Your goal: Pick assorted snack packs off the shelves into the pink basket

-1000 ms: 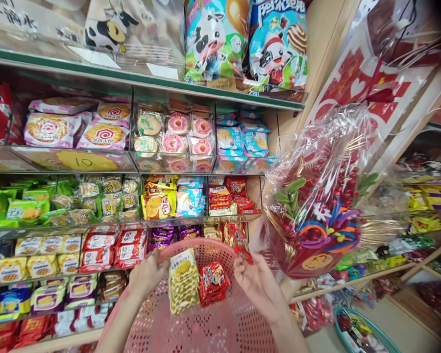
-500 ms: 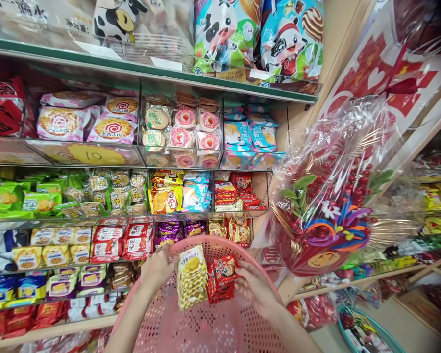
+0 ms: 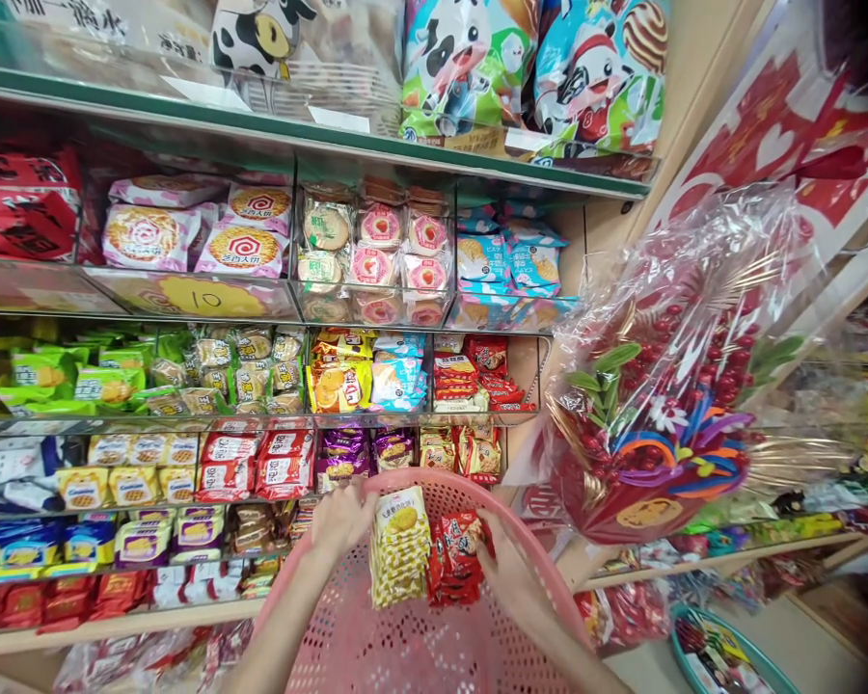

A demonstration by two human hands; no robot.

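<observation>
My left hand (image 3: 342, 520) is closed over the left part of the rim of a pink perforated plastic basket (image 3: 550, 569). Inside it, against the far wall, a neat row of yellow-and-white biscuit packets (image 3: 400, 545) leans in overlapping layers. Right beside these is a small stack of red snack packets (image 3: 454, 559). The curled fingers of my right hand (image 3: 510, 559) press on the right edge of that red stack; some of its fingertips are blurred.
Shelves of wrapped biscuits (image 3: 242, 231) rise in front, with clear-fronted compartments. A cellophane-wrapped red bouquet (image 3: 665, 434) juts out at the right. On the floor at lower right sits a teal basket (image 3: 756, 655) with packets in it.
The view has shifted, so shelves and basket appear a little further right. Both hands stay at the basket; my right fingers have curled in slightly at the red packets.
</observation>
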